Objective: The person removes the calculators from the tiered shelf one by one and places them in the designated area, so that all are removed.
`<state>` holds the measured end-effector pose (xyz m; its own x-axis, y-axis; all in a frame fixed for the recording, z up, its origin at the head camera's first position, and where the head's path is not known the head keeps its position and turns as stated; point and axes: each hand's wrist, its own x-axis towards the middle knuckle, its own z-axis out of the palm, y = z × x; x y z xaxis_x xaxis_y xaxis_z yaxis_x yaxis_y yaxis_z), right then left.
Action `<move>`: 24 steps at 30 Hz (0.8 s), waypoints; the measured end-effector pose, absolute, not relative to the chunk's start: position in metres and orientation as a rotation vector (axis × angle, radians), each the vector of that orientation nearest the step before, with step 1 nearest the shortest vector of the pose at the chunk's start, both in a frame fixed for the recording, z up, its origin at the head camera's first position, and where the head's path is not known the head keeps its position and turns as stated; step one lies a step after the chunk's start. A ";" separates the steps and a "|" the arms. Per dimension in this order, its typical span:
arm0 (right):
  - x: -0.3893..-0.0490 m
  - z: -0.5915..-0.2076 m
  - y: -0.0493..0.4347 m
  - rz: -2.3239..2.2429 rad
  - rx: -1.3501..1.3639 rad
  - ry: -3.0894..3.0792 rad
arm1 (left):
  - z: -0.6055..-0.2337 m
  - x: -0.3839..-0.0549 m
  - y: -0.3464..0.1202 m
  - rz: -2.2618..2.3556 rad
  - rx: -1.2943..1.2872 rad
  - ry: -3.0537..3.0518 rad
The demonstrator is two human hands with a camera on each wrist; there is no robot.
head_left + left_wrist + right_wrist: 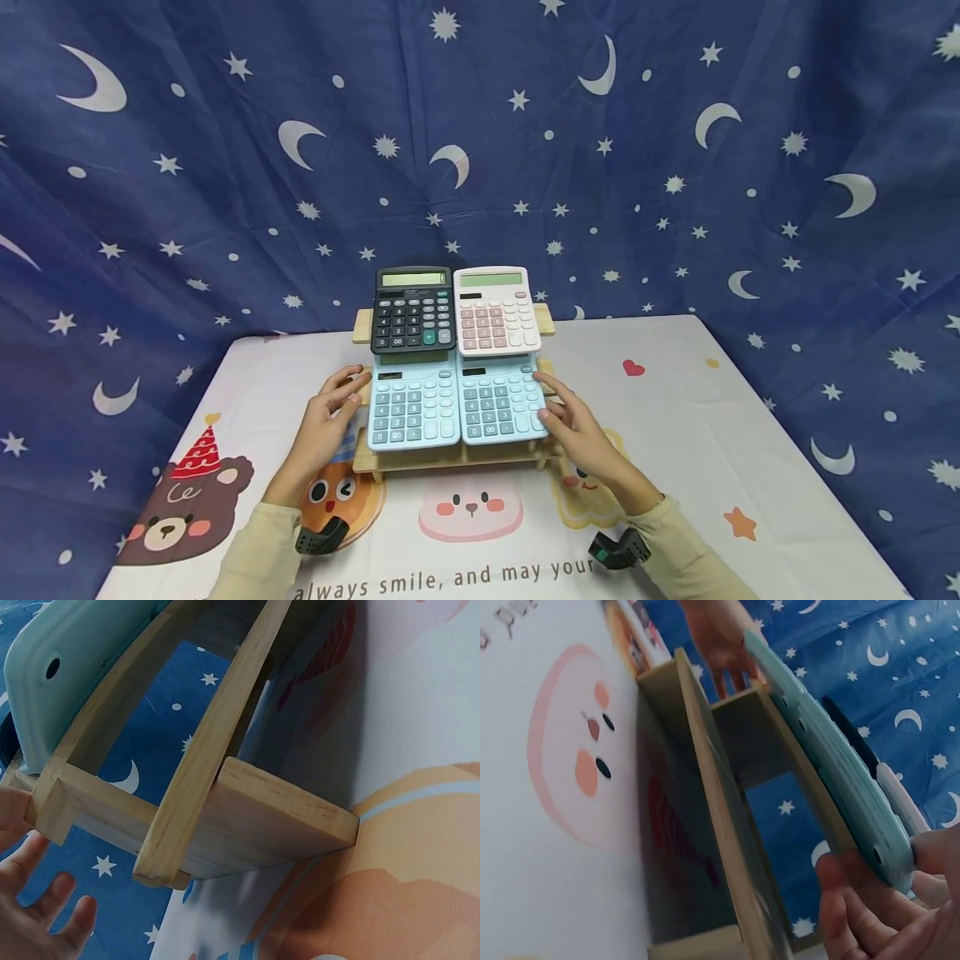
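Observation:
Two light blue calculators lean side by side on the wooden stand (450, 457): the left blue calculator (415, 400) and the right blue calculator (502, 400). Behind them on a higher tier are a black calculator (414, 310) and a white calculator with pink keys (497, 312). My left hand (322, 427) is at the stand's left end, fingers spread; in the left wrist view a fingertip touches the wooden rail (52, 799). With my right hand (583, 437) I hold the right blue calculator by its outer edge, thumb at the edge and fingers curled near its back (855, 817).
The stand rests on a white cloth (675, 400) printed with cartoon animals and lettering. A dark blue curtain (480, 200) with moons and stars hangs behind the table. Black wrist devices (321, 537) sit on both wrists.

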<state>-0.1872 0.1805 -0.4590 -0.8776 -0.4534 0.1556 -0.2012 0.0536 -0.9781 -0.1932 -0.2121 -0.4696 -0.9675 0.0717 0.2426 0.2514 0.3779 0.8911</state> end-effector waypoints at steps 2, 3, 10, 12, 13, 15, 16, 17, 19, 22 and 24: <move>-0.188 -0.461 0.180 -1.949 -0.634 2.082 | -0.470 -0.192 -0.212 -1.641 -0.291 -2.465; -0.188 -0.461 0.180 -1.957 -0.613 2.067 | -0.470 -0.192 -0.213 -1.643 -0.293 -2.462; -0.190 -0.462 0.181 -2.018 -0.549 1.978 | -0.472 -0.193 -0.213 -1.653 -0.306 -2.447; -0.191 -0.463 0.182 -2.019 -0.545 1.964 | -0.473 -0.193 -0.213 -1.651 -0.306 -2.448; -0.191 -0.463 0.182 -2.019 -0.542 1.962 | -0.473 -0.194 -0.213 -1.651 -0.307 -2.446; -0.190 -0.463 0.184 -2.017 -0.530 1.966 | -0.473 -0.194 -0.213 -1.652 -0.308 -2.444; -0.190 -0.463 0.184 -2.021 -0.521 1.964 | -0.473 -0.194 -0.213 -1.654 -0.310 -2.441; -0.189 -0.463 0.185 -2.028 -0.511 1.958 | -0.473 -0.194 -0.213 -1.654 -0.314 -2.437; -0.188 -0.462 0.186 -2.043 -0.492 1.947 | -0.474 -0.194 -0.213 -1.655 -0.319 -2.430; -0.186 -0.461 0.187 -2.066 -0.486 1.914 | -0.474 -0.193 -0.213 -1.656 -0.327 -2.422; -0.185 -0.460 0.188 -2.072 -0.483 1.899 | -0.474 -0.193 -0.213 -1.652 -0.330 -2.419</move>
